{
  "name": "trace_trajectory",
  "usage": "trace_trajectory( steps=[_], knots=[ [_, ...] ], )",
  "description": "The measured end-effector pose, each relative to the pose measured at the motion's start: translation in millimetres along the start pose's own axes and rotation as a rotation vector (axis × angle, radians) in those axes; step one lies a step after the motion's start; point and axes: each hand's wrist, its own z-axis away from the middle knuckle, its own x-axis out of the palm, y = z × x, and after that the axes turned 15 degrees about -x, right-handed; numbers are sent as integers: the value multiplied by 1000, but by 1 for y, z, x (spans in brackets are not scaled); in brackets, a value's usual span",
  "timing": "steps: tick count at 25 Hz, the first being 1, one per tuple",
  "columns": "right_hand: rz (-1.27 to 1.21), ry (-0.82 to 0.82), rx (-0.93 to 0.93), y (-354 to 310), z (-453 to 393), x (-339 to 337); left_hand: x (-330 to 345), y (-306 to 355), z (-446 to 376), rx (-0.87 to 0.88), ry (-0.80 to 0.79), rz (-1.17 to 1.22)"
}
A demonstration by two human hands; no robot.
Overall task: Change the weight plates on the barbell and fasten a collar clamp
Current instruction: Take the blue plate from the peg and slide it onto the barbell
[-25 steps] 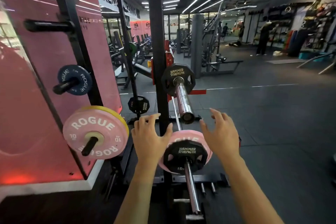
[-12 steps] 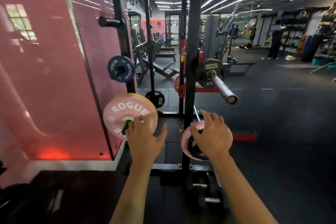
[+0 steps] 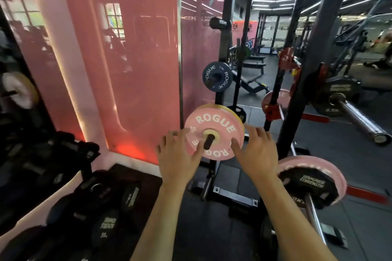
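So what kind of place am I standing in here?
Almost certainly a gym's weight area: a pink weight plate sits on a rack peg, a barbell rests in the rack, and a bench stands farther back.

Pink ROGUE plate (image 3: 214, 131) being carried upright on a rack peg, yellow plate behind it, racked barbell (image 3: 358, 116) at right being loaded with a black plate (image 3: 337, 96), sleeve end bare

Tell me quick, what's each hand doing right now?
Left hand: open, fingers spread on the pink Rogue plate, no grip yet.
Right hand: open, fingers at the plate's right edge, holding nothing.
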Motion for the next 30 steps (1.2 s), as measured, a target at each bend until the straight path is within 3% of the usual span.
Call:
trace_trajectory(
  steps=[16,23,30],
  knots=[
    [-33,63,105,49,-157,152,153,-14,-180,41,-37,-6],
    [36,70,150,87,-207,208,242,5,-241,73,-170,94],
    [130,124,223,112,-288,269,325,16,-341,130,-168,256]
  ],
)
